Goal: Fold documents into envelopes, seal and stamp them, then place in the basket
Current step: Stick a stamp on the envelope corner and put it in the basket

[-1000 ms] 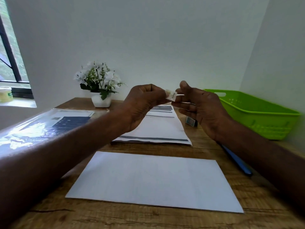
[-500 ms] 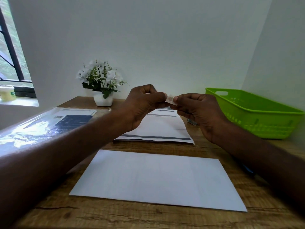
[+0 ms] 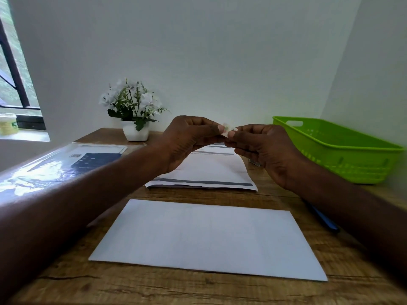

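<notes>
- Head view: the left hand (image 3: 189,139) and right hand (image 3: 267,148) both pinch a small stamp (image 3: 226,130) between fingertips, raised over the middle of the surface (image 3: 220,291).
- The sealed-looking envelope (image 3: 209,236) lies flat near the front edge; the basket (image 3: 339,150) stands at the back right corner.
- Probably peeling the stamp: work slowly from one corner, then press it flat on an envelope corner.
</notes>
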### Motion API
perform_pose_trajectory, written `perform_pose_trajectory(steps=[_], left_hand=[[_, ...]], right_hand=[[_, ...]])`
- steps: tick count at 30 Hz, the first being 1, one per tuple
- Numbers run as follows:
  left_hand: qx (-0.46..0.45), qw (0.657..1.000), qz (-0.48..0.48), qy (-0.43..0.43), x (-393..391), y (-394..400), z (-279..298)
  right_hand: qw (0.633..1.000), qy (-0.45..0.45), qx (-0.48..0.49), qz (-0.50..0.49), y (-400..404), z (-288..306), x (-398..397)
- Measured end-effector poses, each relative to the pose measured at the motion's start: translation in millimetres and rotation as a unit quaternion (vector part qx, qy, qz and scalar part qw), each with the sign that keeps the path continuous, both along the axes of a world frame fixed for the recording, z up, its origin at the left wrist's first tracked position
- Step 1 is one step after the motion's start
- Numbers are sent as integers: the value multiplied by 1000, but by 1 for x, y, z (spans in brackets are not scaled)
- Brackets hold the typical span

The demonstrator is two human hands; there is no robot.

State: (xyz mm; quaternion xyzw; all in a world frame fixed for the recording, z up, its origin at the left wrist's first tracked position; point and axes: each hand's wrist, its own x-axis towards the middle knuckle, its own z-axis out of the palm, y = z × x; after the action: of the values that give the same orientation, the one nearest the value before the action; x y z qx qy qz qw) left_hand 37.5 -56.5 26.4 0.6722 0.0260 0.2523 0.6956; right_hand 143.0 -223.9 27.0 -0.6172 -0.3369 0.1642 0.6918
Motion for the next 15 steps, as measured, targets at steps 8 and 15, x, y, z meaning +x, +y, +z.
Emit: perform_pose_trajectory(steps=[8,15], left_hand=[[13,1000,13,1,5,-7,1],[30,999,40,2,0,1,4]], right_hand=[[999,39,16,-23,7,-4,1],[999,37,33,-15,0,3,6]])
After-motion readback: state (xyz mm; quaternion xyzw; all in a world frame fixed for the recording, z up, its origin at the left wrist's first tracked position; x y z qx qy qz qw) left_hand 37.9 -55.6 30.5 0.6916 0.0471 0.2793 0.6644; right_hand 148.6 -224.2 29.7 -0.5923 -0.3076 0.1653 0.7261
